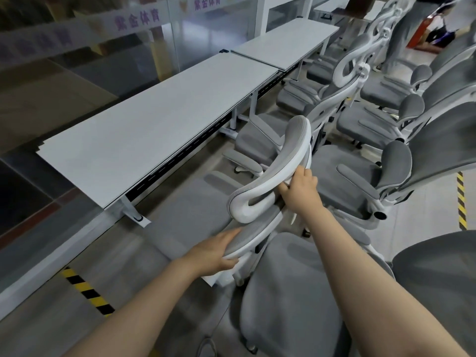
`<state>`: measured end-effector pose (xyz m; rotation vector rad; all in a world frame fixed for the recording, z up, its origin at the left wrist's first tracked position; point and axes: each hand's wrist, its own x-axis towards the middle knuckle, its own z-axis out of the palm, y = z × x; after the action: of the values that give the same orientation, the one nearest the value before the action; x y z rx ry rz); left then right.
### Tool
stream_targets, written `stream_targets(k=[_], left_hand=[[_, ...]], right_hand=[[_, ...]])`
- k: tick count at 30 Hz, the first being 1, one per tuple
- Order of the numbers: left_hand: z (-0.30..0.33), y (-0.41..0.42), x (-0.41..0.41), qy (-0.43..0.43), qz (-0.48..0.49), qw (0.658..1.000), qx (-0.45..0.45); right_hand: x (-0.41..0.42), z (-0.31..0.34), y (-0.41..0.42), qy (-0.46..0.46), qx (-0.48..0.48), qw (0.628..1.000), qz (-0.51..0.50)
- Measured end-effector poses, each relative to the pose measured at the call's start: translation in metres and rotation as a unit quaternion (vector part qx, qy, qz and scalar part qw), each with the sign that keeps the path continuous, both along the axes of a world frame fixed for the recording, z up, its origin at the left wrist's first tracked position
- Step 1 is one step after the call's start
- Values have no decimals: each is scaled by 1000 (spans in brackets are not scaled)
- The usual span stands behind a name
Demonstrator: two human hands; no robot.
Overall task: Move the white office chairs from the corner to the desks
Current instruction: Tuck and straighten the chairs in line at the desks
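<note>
Right hand gripping white headrest of nearest chair, fingers curling over its upper edge. Left hand gripping left edge of same chair's mesh backrest, thumb underneath, fingers lying flat on top. Chair standing in aisle just beside long white desk, seat facing the camera. Further grey-and-white chairs crowding right side in rows, several tucking toward second desk beyond. Yellow-black floor tape running at lower left. Glass partition standing behind desks.
</note>
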<state>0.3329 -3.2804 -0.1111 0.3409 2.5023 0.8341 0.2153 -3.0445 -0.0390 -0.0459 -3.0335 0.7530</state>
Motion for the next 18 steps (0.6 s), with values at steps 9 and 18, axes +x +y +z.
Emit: stream_targets(k=[9, 18], left_hand=[[-6, 9, -40, 27, -21, 999, -7], [-8, 16, -45, 56, -30, 998, -8]], right_hand=[[-41, 2, 4, -19, -48, 998, -19], [-47, -4, 14, -13, -65, 998, -19]])
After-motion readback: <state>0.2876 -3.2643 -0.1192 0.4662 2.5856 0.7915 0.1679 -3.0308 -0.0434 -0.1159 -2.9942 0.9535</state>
